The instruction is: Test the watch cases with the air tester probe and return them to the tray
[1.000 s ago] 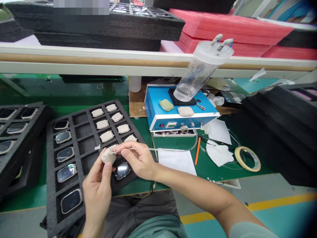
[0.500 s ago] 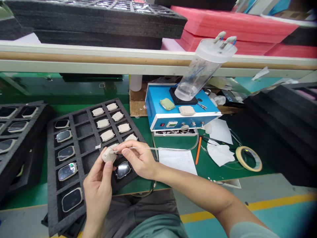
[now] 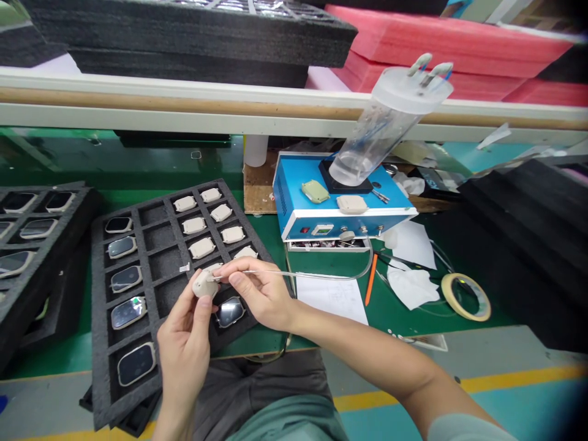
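Observation:
My left hand (image 3: 186,343) pinches a beige watch case (image 3: 203,284) between thumb and fingers, over the black foam tray (image 3: 99,343). My right hand (image 3: 269,300) is closed round the end of a thin clear tube (image 3: 316,275), whose tip meets the case or lies right against it; contact is hard to tell. From my fingers the tube runs right and curves up to the front of a blue box machine (image 3: 301,211). Beige cases (image 3: 203,248) and dark-screened watches (image 3: 128,313) sit in the tray's compartments, some partly hidden behind my hands.
On the machine rest a clear cylinder (image 3: 374,131), a greenish case (image 3: 315,191) and a beige case (image 3: 352,204). To the right lie paper (image 3: 333,297), an orange stick (image 3: 371,280), tissue (image 3: 411,285) and a tape roll (image 3: 482,303). Foam stacks (image 3: 528,245) stand far right.
The camera view has shifted slightly, so the bench things appear a little further right. Both hands keep nearly the same pose on the watch case and tube.

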`<state>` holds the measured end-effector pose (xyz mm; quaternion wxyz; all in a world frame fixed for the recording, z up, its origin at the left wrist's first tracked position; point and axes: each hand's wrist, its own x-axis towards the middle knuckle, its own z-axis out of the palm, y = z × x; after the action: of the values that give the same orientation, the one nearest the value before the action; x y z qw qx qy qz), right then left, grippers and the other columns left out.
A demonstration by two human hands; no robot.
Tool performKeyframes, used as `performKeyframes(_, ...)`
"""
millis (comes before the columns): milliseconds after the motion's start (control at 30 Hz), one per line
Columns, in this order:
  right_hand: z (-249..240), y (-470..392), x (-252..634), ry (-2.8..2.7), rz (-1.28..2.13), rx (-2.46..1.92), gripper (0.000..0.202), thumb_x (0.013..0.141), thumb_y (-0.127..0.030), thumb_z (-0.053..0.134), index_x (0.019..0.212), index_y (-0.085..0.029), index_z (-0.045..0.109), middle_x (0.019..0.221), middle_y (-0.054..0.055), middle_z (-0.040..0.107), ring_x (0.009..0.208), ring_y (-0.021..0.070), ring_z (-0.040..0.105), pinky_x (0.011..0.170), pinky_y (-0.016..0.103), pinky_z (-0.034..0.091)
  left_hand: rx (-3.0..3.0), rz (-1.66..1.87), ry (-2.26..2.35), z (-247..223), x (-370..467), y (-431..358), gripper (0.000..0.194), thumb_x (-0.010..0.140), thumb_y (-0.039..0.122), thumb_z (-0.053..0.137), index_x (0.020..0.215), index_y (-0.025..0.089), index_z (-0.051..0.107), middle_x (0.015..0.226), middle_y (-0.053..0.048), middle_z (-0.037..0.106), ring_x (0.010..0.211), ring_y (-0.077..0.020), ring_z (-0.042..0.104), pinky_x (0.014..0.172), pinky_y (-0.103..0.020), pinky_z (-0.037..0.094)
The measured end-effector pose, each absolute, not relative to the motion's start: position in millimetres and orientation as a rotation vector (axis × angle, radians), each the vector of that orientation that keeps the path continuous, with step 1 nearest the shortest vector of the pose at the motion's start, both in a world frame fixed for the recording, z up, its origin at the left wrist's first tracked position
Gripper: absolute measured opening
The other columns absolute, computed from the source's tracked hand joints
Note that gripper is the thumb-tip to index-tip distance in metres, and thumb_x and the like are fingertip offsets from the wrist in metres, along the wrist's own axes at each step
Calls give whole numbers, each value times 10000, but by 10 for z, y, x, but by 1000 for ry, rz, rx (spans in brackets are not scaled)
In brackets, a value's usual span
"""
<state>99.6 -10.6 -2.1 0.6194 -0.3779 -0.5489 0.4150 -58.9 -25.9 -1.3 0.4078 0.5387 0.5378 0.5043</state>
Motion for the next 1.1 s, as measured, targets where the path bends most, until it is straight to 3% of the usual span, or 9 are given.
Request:
performKeyframes(100,-18,-109,1005,-1264,953,-857,319,1048,-507,598,1061,-224,745,1067,76,808,941,190,780,888,332,660,1360,1274,1354,-22,-585,-259,464,973,482,732,1359,225,742,1428,-90,706,1217,-303,726,880,-324,657)
performKeyframes(233,-32,-145,1007,-1248,968,-857,281,1051,-473,608,1069,-228,744,1074,77,806,943,195,780,903,352,662,1381,1262,1341,-13,-583,-279,461,977,481,725,1360,226,744,1423,-94,709,1270,-316,705,1097,-425,585)
performKeyframes(300,-42,-175,1001,-1234,980,-869,283,1048,-478,614,1067,-227,743,1091,82,803,971,205,781,907,360,664,1382,1249,1328,2,-581,-296,475,977,493,718,1362,217,743,1433,-109,699,1277,-329,702,1134,-458,559)
performKeyframes(467,-74,-234,995,-1218,967,-895,232,1050,-434,630,1069,-234,746,1094,82,805,1042,226,780,925,379,672,1334,1231,1290,44,-574,-321,542,961,531,717,1366,172,737,1359,-151,736,1205,-346,740,1056,-461,609)
performKeyframes(1100,-89,-264,986,-1210,962,-878,189,1055,-396,635,1086,-247,747,1132,79,805,1108,241,780,937,398,689,1300,1217,1273,30,-574,-341,550,961,527,710,1384,175,721,1331,-140,752,1129,-309,765,989,-415,633)
